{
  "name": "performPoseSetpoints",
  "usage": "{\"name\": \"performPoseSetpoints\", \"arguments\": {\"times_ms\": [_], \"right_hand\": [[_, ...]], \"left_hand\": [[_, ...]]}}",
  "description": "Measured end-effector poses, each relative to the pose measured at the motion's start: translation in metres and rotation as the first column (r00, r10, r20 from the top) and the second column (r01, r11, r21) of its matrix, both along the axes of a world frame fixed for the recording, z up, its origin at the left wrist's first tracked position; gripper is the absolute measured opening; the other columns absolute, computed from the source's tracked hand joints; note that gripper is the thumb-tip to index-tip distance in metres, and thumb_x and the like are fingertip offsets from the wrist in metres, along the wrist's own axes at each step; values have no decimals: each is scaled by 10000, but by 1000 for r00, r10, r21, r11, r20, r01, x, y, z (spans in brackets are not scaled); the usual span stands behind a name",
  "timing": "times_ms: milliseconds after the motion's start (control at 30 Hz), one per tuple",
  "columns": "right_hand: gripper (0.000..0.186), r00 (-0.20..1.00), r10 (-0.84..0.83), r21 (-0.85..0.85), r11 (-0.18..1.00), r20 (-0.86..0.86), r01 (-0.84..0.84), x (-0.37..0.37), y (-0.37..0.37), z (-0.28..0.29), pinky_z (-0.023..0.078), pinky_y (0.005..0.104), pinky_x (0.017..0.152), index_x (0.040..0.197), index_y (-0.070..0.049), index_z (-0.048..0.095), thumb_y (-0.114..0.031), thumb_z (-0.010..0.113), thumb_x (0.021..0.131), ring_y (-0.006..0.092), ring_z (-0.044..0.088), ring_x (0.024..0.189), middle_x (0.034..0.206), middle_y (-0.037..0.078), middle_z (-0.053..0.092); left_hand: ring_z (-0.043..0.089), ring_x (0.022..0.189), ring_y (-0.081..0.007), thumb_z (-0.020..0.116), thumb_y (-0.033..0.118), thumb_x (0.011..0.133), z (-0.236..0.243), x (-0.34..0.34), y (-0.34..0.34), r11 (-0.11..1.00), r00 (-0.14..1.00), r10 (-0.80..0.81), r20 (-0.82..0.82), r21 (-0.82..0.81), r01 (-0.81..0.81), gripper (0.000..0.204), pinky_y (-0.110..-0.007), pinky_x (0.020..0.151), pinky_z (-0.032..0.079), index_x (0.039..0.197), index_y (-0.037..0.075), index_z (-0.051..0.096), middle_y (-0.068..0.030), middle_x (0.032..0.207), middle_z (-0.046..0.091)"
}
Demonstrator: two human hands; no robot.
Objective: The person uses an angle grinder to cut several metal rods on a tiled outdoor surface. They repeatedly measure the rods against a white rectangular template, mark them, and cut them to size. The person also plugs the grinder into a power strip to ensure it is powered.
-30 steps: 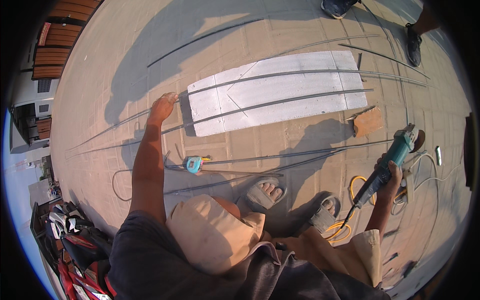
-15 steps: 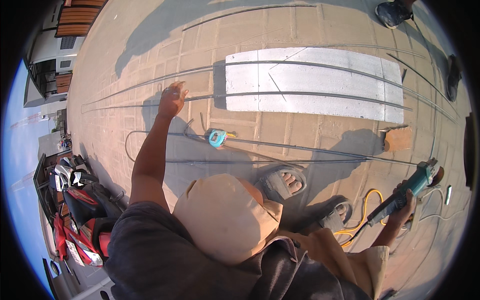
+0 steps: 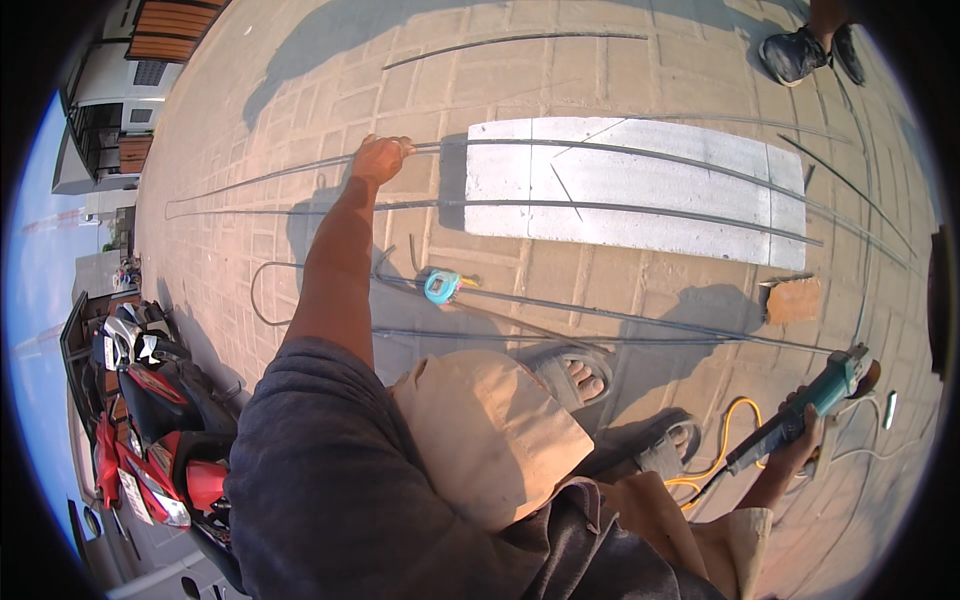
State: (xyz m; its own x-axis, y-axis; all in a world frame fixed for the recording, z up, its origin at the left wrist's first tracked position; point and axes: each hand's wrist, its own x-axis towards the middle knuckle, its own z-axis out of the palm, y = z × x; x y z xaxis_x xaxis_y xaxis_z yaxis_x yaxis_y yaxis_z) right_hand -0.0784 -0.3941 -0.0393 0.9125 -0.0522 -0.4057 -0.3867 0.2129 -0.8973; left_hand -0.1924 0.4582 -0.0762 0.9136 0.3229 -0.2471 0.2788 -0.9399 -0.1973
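Note:
My left hand (image 3: 380, 157) reaches far out and is closed around a long thin steel rod (image 3: 600, 145) that lies across a white slab (image 3: 640, 190) on the paved ground. At the lower right, my right hand (image 3: 800, 440) grips a teal angle grinder (image 3: 815, 400), held low with its disc end pointing right. A second rod (image 3: 560, 205) crosses the slab parallel to the first. A teal tape measure (image 3: 441, 285) lies on the pavers between my arm and my sandalled feet (image 3: 575, 375).
More rods (image 3: 620, 318) lie along the ground near my feet. A brick piece (image 3: 792, 300) sits right of them. A yellow cable (image 3: 725, 450) loops by the grinder. Another person's shoes (image 3: 800, 50) stand at the top right. Motorbikes (image 3: 150, 420) are parked at the lower left.
My left hand has stretched further out and closed on the rod at the slab's left end. The right hand stays low with the grinder.

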Motion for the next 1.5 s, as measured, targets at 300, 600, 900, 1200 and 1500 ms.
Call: {"name": "performPoseSetpoints", "arguments": {"times_ms": [300, 600, 900, 1200, 1500], "right_hand": [[512, 1000, -23, -11, 1000, 13, 23, 14, -1, -2, 570, 327, 769, 1253, 100, 535, -203, 700, 875, 222, 671, 906, 1074, 186, 656], [509, 995, -103, 2, 995, 10, 103, 18, 29, 19, 573, 361, 684, 1174, 79, 549, -189, 707, 772, 233, 673, 772, 955, 158, 644], [474, 990, -141, -49, 989, 11, 142, 6, 15, 23, 570, 341, 668, 1127, 65, 555, -201, 714, 768, 213, 662, 709, 869, 158, 652], [489, 991, -137, 90, 987, -1, 136, 35, 33, 27, 584, 337, 725, 1131, 73, 554, -226, 766, 808, 205, 683, 782, 940, 153, 665], [585, 984, -123, 181, 978, 126, 99, 44, 42, 41, 594, 348, 759, 1194, 69, 514, -208, 802, 766, 230, 689, 814, 975, 160, 642]], "left_hand": [[684, 1012, -302, 483, 239, 1014, 4, -1, -10, 1000, 1000, 3, -13, 1, -3, 256, -503, 985, 385, 1079, 142, 712, -116, 1072, 741], [631, 1066, -401, 622, 340, 991, 4, -32, -3, 993, 909, -91, 407, -32, 114, 375, -489, 876, 498, 1180, 17, 612, -183, 1188, 639], [627, 895, -365, 603, 102, 992, 57, -6, -89, 952, 894, -229, 386, -102, 288, 122, -452, 775, 510, 998, -19, 602, -186, 970, 612], [676, 996, -254, 656, 312, 997, 100, 133, -421, 422, 903, -394, 172, -839, 344, 367, -355, 888, 526, 1164, -14, 637, -149, 1087, 690], [664, 1044, -252, 635, 385, 1003, 120, 174, -549, 278, 801, -570, 183, -875, 397, 440, -366, 926, 516, 1215, -1, 633, -171, 1118, 687]]}}
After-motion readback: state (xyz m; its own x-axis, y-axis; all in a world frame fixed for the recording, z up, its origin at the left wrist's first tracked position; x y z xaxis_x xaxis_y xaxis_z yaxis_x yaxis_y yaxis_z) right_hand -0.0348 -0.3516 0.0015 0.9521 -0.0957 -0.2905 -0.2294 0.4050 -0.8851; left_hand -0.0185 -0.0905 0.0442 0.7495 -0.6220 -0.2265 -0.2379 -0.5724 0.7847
